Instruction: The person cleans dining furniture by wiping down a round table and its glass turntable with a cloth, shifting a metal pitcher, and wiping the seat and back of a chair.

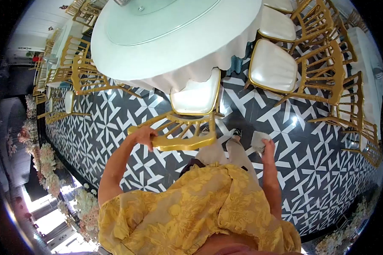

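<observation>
Right in front of my body stands a gold chair (181, 141) with a white padded seat (195, 97), its front edge under the tablecloth. My left hand (144, 137) is closed round the left end of the chair's top rail. In my right hand (268, 148), low at my right side, is a folded greyish-white cloth (258, 141), held by the fingers and away from the chair. A round table (149, 63) with a white cloth and a glass turntable (157, 25) rises beyond the chair.
More gold chairs (274, 66) with white seats stand to the right of the table, and others (83, 76) to the left. The floor (153, 165) has a black and white pattern. Pale flowers (49, 163) line the left edge.
</observation>
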Available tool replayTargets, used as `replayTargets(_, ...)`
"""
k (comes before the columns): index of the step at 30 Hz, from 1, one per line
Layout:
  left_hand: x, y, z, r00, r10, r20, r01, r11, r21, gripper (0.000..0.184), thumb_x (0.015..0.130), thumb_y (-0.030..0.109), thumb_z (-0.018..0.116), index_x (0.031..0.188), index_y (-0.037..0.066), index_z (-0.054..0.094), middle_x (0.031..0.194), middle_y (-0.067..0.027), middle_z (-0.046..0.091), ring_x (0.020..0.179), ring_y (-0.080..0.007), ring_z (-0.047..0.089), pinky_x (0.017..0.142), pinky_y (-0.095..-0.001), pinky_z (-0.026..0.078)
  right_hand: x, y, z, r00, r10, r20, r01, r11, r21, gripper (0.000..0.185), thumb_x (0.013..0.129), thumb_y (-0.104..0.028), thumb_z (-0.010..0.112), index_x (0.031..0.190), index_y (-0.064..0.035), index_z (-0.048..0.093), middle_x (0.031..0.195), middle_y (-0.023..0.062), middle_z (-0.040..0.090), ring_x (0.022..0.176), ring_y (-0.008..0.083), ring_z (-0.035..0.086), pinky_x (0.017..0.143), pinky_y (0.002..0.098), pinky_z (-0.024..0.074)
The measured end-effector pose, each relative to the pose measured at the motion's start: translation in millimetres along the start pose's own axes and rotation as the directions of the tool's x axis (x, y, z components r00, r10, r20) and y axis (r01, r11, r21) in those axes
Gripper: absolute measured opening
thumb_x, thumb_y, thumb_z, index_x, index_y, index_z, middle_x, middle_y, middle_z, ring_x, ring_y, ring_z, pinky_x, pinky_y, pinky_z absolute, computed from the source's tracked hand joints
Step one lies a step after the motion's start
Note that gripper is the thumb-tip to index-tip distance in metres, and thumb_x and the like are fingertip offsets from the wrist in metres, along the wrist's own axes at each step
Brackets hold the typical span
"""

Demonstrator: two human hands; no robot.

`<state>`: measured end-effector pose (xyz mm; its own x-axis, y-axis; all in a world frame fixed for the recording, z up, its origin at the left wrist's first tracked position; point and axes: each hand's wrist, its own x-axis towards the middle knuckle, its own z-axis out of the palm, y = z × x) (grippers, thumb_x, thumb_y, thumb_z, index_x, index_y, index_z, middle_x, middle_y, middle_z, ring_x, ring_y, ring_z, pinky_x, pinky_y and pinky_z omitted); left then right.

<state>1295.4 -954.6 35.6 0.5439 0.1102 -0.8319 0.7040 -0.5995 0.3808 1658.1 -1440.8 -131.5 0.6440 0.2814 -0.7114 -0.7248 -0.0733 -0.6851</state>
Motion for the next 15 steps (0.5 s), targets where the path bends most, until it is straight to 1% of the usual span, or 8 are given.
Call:
replayTargets(2,-8.0,-28.6,26.7,0.983,-0.095,0.157,0.101,0.995,-0.025,0.078,0.041,0.028,0.096,0.111,0.008,0.07,0.094,-0.0085,0.073,0.085,-0.0225,0.068,0.078,-0.0338,0.054,18.2,-21.5,-26.6,0.998,-0.012,0.065,0.013,1.0,-0.015,0.031,0.084,-0.013,0.065,0.114,-0.0027,0.062,0.102,0.0076,0.068,0.088,0.021,0.067,0.081,0.0351,0.0548)
replayTargets(5,-50.2,-19.7,66.0,0.99,-0.112,0.082,0.111,0.994,0.008,0.067,0.045,0.024,0.095,0.105,0.01,0.071,0.091,-0.0054,0.073,0.082,-0.0202,0.068,0.074,-0.0327,0.054,48.2,-37.4,-46.7,0.998,-0.069,0.001,0.068,0.991,-0.116,0.034,0.082,-0.012,0.065,0.114,0.0003,0.062,0.099,0.0077,0.068,0.084,0.0219,0.067,0.077,0.034,0.0548)
replayTargets(6,-59.2,-23.9,84.8,0.983,-0.126,0.135,0.148,0.974,-0.169,0.065,0.045,0.024,0.095,0.104,0.01,0.071,0.09,-0.0047,0.073,0.083,-0.0184,0.068,0.074,-0.0325,0.054,50.3,-49.0,-48.0,0.998,-0.056,-0.018,0.055,0.998,-0.039,0.033,0.083,-0.011,0.066,0.114,0.0003,0.062,0.1,0.008,0.068,0.085,0.0219,0.067,0.076,0.0343,0.0546)
replayTargets(8,-84.7,-18.9,113.5,0.946,-0.236,0.224,0.292,0.918,-0.266,0.064,0.046,0.023,0.095,0.104,0.01,0.072,0.09,-0.004,0.073,0.083,-0.0179,0.068,0.074,-0.0325,0.054,59.9,-61.6,-41.0,0.999,-0.039,-0.017,0.04,0.999,0.025,0.033,0.084,-0.011,0.066,0.114,0.0002,0.061,0.1,0.0083,0.068,0.086,0.0219,0.067,0.076,0.0346,0.0544)
replayTargets(11,-109.7,-44.4,187.6,0.974,-0.208,0.092,0.219,0.967,-0.132,0.065,0.046,0.023,0.096,0.105,0.01,0.072,0.091,-0.0052,0.071,0.089,-0.0217,0.068,0.077,-0.0355,0.054,86.0,-68.1,-19.2,0.998,-0.065,0.013,0.065,0.998,-0.011,0.031,0.089,-0.011,0.067,0.117,-0.0014,0.06,0.105,0.0082,0.067,0.094,0.021,0.065,0.08,0.0353,0.0528)
replayTargets(12,-113.2,-44.4,205.2,0.944,-0.273,0.187,0.302,0.941,-0.153,0.065,0.046,0.024,0.094,0.106,0.01,0.071,0.094,-0.0068,0.071,0.092,-0.026,0.067,0.081,-0.0393,0.053,105.5,-68.1,-13.7,0.997,-0.062,0.054,0.067,0.994,-0.088,0.03,0.089,-0.012,0.067,0.116,-0.0022,0.06,0.107,0.0074,0.067,0.097,0.0194,0.064,0.082,0.0342,0.0519)
replayTargets(14,-128.5,-13.7,215.8,0.918,-0.367,0.149,0.366,0.93,0.032,0.064,0.047,0.025,0.092,0.106,0.011,0.071,0.094,-0.008,0.071,0.093,-0.0298,0.068,0.089,-0.045,0.05,130.5,-76.5,21.8,0.972,-0.196,0.133,0.212,0.97,-0.119,0.027,0.09,-0.011,0.067,0.115,-0.0029,0.061,0.104,0.006,0.067,0.093,0.017,0.064,0.079,0.0328,0.0515)
replayTargets(15,-131.0,-15.9,236.7,0.919,-0.367,0.145,0.369,0.929,0.012,0.064,0.047,0.025,0.092,0.106,0.011,0.071,0.094,-0.008,0.071,0.093,-0.0298,0.068,0.089,-0.045,0.05,143.2,-86.3,43.1,0.964,-0.218,0.152,0.24,0.959,-0.15,0.026,0.09,-0.011,0.066,0.114,-0.0036,0.061,0.103,0.0048,0.067,0.091,0.015,0.062,0.077,0.031,0.0504)
